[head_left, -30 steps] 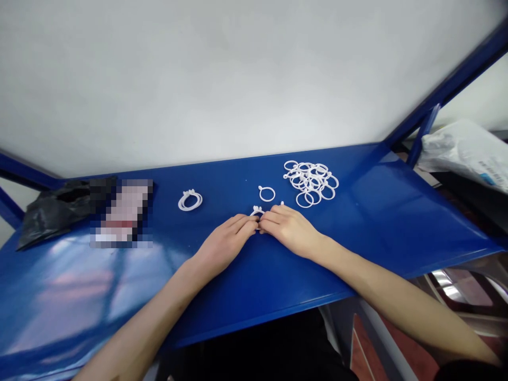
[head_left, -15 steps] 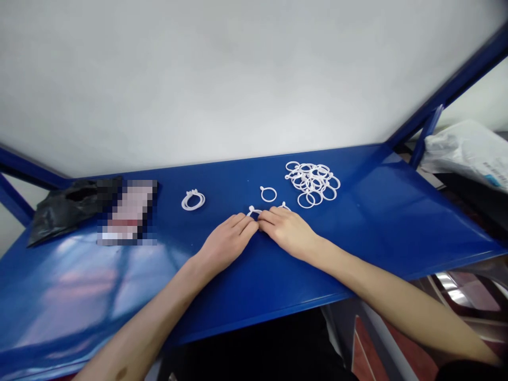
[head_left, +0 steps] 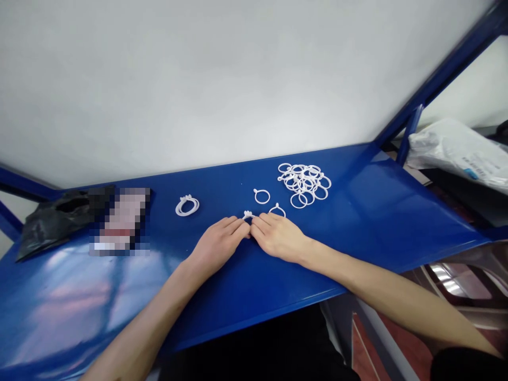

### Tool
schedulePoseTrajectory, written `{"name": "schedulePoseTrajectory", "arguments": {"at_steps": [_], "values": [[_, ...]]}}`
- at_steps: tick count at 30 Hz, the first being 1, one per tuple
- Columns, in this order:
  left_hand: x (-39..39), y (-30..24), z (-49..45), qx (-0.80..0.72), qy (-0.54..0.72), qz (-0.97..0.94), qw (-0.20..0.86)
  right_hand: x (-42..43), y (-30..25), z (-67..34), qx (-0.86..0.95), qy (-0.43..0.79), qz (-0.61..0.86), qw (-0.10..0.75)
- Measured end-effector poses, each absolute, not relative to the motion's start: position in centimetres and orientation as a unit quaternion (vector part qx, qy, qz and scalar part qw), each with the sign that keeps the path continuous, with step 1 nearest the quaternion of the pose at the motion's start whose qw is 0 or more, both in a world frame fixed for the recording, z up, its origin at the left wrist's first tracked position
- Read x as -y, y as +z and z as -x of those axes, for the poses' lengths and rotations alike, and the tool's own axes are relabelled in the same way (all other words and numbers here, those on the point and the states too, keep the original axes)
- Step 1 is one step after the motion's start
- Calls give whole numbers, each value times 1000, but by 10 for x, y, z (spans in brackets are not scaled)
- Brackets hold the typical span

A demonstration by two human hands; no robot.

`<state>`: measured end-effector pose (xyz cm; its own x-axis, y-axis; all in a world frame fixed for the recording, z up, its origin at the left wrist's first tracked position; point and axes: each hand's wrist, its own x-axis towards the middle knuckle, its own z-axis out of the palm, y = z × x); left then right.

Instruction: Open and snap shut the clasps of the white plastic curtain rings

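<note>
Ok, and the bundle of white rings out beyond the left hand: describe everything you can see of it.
The bundle is several slim white rings, overlapping and slightly fanned, their small knobs gathered along the far edge. They look like smooth plastic. It lies flat on the blue table, beyond the left hand; neither hand touches it. The exact count is unclear.

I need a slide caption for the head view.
Left hand and right hand hold white rings; a ring pile lies beyond.
</note>
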<state>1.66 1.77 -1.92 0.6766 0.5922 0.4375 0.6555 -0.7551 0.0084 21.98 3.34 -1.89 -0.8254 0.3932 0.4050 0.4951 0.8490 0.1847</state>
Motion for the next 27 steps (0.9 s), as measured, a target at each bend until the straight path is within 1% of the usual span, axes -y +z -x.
{"name": "schedulePoseTrajectory", "arguments": {"at_steps": [6, 11, 14, 19, 22, 24, 27], "values": [[-11, -18, -27, 387, -184, 896, 119, -28, -21, -215, 935, -153, 270, 172], [-6, -19, -36, 436, -145, 878, 135, -22, -22, -213, 920, -175, 310, 163], [-8, -20, -35, 435, -140, 880, 130, -23, -22, -213, 918, -185, 310, 165], [-13, -21, -24, 406, -172, 895, 68, -31, -19, -218, 930, -174, 262, 190], [-16, -22, -13, 426, -201, 881, 43, -38, -13, -225, 932, -141, 242, 228], [-18, -21, -2, 455, -234, 858, 57, -43, -5, -234, 924, -108, 256, 263], [-23, -13, 19, 512, -270, 810, 95, -53, 9, -256, 895, -43, 321, 306]]}}
